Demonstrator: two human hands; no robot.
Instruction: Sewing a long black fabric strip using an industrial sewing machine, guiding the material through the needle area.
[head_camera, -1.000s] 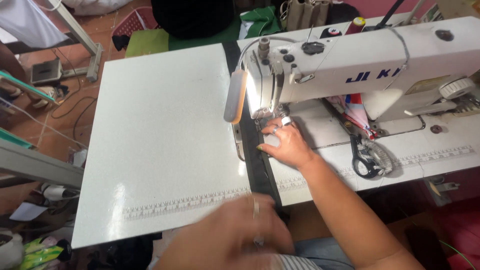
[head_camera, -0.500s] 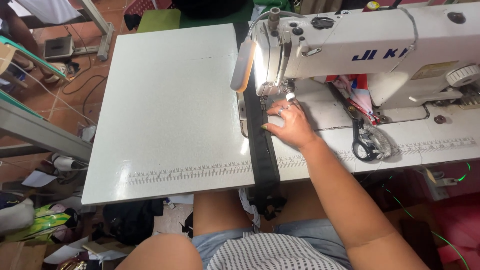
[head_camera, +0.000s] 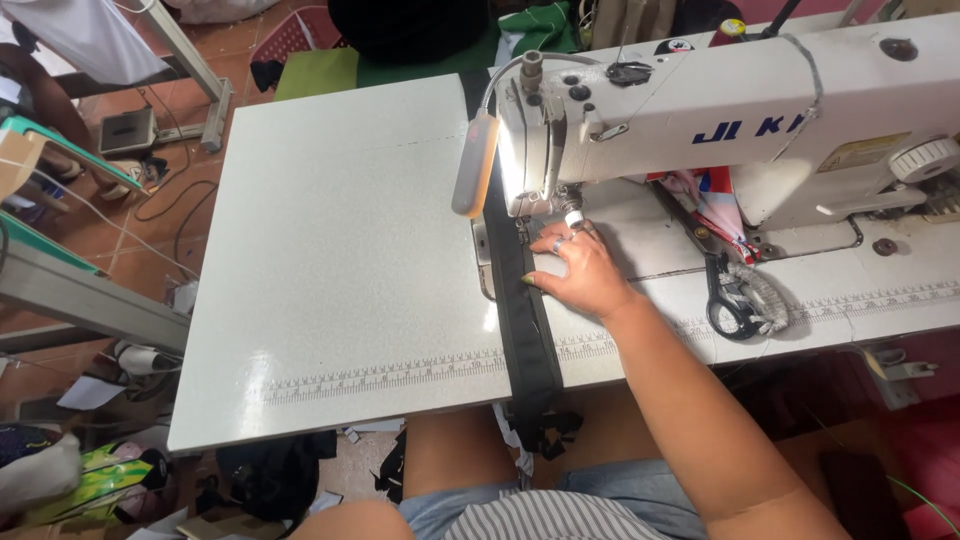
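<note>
The right hand (head_camera: 580, 268) lies flat, palm down, just in front of the sewing machine's (head_camera: 720, 120) needle end, its fingers (head_camera: 545, 242) spread and reaching toward the needle, with rings on two of them. Its bare forearm runs back from there, away from the machine, toward the person's body at the near edge. The left hand is out of sight; only bare knees show below.

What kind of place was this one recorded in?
Most likely a small sewing workshop: a white industrial sewing machine on a white work table, scissors beside it, the right hand guiding a black strap.
</note>
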